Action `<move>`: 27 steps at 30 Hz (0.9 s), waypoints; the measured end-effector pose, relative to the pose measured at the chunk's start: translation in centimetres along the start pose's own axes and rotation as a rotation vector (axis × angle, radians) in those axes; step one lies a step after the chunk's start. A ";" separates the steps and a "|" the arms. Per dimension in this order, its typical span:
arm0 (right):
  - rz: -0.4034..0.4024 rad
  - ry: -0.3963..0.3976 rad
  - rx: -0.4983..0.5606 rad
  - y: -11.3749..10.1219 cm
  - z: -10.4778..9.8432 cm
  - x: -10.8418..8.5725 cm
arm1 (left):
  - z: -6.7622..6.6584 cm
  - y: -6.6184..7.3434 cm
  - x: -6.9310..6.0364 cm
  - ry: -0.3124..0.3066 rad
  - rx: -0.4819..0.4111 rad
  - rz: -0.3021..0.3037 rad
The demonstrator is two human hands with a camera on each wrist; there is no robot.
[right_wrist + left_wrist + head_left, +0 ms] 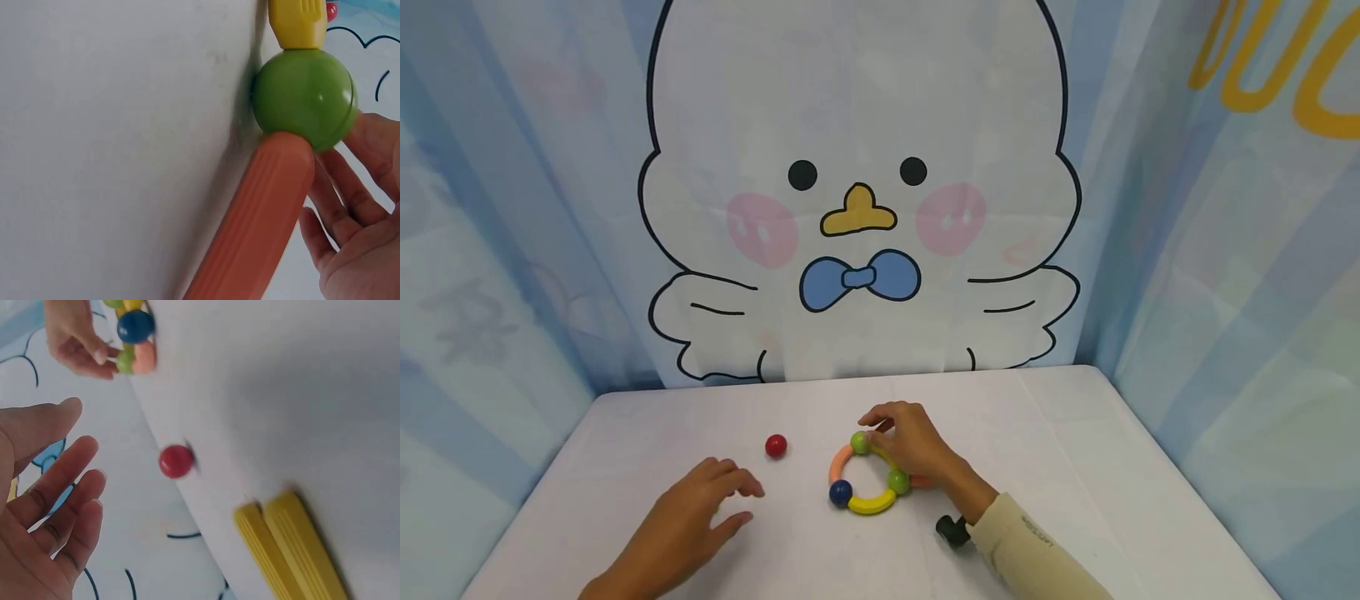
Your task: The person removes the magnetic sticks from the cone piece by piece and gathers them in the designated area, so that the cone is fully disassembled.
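A ring of toy balls and curved rods lies on the white table. It has a green ball (860, 442) at the back, a blue ball (840, 492), a yellow curved rod (872, 503), a pale orange curved rod (840, 463) and a nearer green ball (305, 99). An orange rod (253, 225) runs outward from that nearer ball. My right hand (910, 437) is over the ring's back right, thumb and fingers loosely spread at the back green ball. Palm turned inward, my left hand (688, 521) hovers with relaxed fingers, holding nothing, near a loose red ball (776, 446).
Two yellow ridged rods (290, 547) lie side by side in the left wrist view. A small black object (952, 531) sits by the right sleeve. Behind the table (1045, 433) hangs a printed cloth (857, 333), with more cloth at both sides.
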State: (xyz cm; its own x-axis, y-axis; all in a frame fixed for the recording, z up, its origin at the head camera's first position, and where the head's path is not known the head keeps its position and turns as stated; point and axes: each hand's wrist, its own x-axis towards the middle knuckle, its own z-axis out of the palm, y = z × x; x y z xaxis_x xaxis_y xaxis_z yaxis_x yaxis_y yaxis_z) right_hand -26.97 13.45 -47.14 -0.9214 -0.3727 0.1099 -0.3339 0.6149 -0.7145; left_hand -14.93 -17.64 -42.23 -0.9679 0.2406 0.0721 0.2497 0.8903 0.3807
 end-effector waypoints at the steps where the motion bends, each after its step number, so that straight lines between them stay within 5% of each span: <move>1: 0.005 0.004 0.000 0.1 -0.2 -0.1 | 0.1 0.5 0.3 -0.002 -0.005 0.013; 13: -0.021 0.067 -0.060 1.6 -2.7 -3.1 | 2.3 5.0 2.8 0.011 -0.083 0.208; 27: 0.030 0.036 -0.072 2.8 -4.7 -6.9 | 5.9 8.3 6.9 -0.018 -0.190 0.298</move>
State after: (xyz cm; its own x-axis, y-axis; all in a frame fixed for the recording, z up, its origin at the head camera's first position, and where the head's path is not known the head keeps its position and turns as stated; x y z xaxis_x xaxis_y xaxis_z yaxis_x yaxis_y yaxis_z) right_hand -22.51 21.01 -46.63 -0.9372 -0.3293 0.1148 -0.3185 0.6739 -0.6667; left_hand -19.41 -6.24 -44.03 -0.8522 0.4874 0.1903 0.5100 0.6926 0.5101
